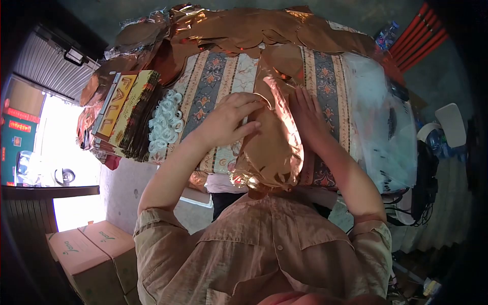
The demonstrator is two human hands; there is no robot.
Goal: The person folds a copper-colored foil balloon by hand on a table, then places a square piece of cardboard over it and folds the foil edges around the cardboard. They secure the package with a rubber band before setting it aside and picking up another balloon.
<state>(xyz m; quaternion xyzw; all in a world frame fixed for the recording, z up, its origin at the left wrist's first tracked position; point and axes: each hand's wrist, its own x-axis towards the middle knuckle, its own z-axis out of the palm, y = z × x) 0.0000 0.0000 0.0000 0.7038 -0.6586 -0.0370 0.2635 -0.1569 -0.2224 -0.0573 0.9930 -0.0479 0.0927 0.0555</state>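
Note:
A flat copper-coloured foil balloon (pixel 269 140) lies in front of me on the patterned tablecloth, its folded right edge shining pink. My left hand (pixel 235 118) rests on its upper left edge, fingers stretched forward and thumb apart. Along its right side my right hand (pixel 308 114) lies flat, fingers extended toward the far side. Another copper foil piece (pixel 282 58) sits just beyond the balloon. The lower end of the balloon hangs toward my shirt, crinkled and bright. What lies under my fingertips is partly hidden.
Overlapping copper foil sheets (pixel 239 33) cover the far edge. On the left are a stack of printed yellow packets (pixel 129 109) and a bundle of white ribbon coils (pixel 166 119). Clear plastic bags (pixel 378 122) lie at right. Cardboard boxes (pixel 96 254) stand low at left.

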